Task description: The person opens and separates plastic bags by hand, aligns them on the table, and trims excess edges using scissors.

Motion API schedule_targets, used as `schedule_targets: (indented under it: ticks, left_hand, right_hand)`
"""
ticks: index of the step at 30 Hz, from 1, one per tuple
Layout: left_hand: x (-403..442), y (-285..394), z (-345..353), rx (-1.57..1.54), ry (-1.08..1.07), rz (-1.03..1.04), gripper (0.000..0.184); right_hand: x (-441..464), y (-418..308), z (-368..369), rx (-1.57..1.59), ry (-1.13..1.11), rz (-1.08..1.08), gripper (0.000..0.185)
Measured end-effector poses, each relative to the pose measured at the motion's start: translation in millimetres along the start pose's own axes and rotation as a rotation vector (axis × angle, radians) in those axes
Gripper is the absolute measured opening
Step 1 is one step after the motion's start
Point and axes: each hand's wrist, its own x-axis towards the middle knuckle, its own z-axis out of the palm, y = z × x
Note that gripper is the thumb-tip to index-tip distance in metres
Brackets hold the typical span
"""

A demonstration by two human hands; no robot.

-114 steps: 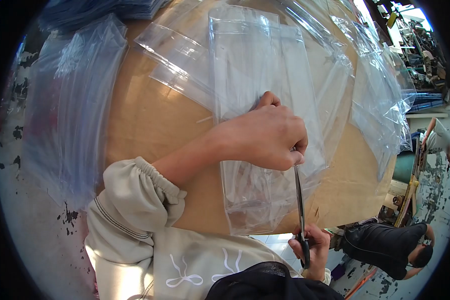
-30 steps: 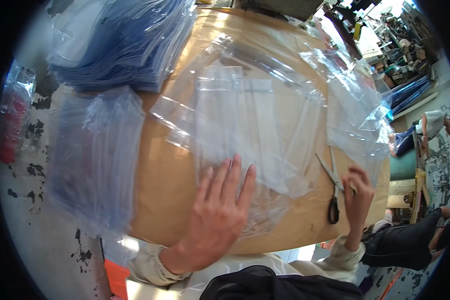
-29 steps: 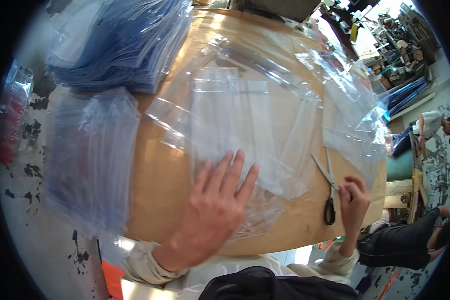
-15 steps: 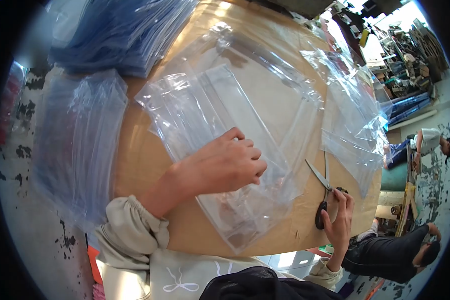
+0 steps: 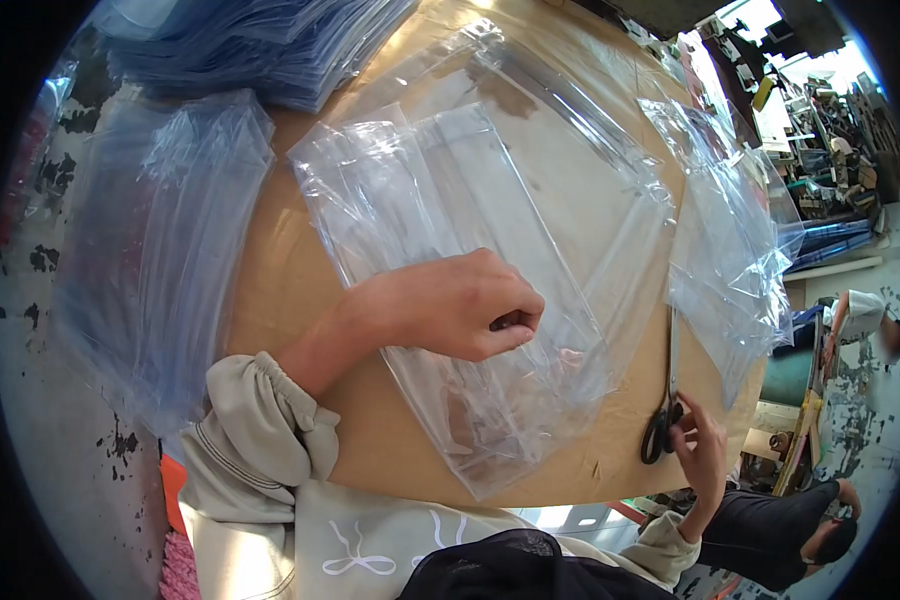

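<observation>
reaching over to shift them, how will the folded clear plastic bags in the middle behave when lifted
The clear bags look thin and creased, so they would probably flop and sag. Their glossy, overlapping layers may slip apart unless gripped together.

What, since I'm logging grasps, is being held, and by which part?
The right grip holds the scissors by the black handles; whether the left grip holds plastic is hidden.
</observation>
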Motion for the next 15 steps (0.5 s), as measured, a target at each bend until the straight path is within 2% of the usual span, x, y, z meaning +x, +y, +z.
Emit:
schedule_targets:
  ticks: [3, 4, 7, 8, 11, 12, 14, 15]
  left_hand:
    - [-1.3, 2.5, -0.1, -0.01, -0.005, -0.035, 0.008]
    - [-1.4, 3.8, -1.4, -0.01, -0.022, -0.055, 0.007]
    - [-2.7, 6.7, -3.3, 0.07, -0.037, -0.036, 0.006]
    - [-3.6, 5.4, -2.4, 0.079, -0.031, -0.011, 0.005]
    - [-5.3, 1.7, -1.1, 0.09, -0.023, 0.032, 0.005]
    - [-5.5, 1.1, -1.5, 0.077, -0.027, 0.021, 0.005]
    - [-5.7, 2.5, -0.4, 0.045, -0.046, -0.018, 0.004]
    - [-4.1, 4.3, -2.7, 0.037, -0.059, -0.043, 0.004]
  right_hand:
    - [-21.2, -11.5, 18.5, -0.25, 0.192, -0.219, 0.066]
    - [-24.0, -19.7, 27.5, -0.373, 0.263, -0.206, 0.067]
    - [-32.5, -0.8, 25.0, -0.105, 0.159, -0.087, 0.069]
    - [-34.4, -1.0, 16.7, 0.22, 0.029, 0.088, 0.067]
    - [-39.3, 25.4, 23.5, 0.869, -0.189, -0.089, 0.072]
    - [-42.9, 14.8, 34.2, 1.049, -0.154, -0.116, 0.074]
    - [-43.1, -11.8, 51.4, 1.262, -0.256, -0.238, 0.073]
    - [-39.1, -24.8, 51.2, 1.269, -0.304, -0.21, 0.068]
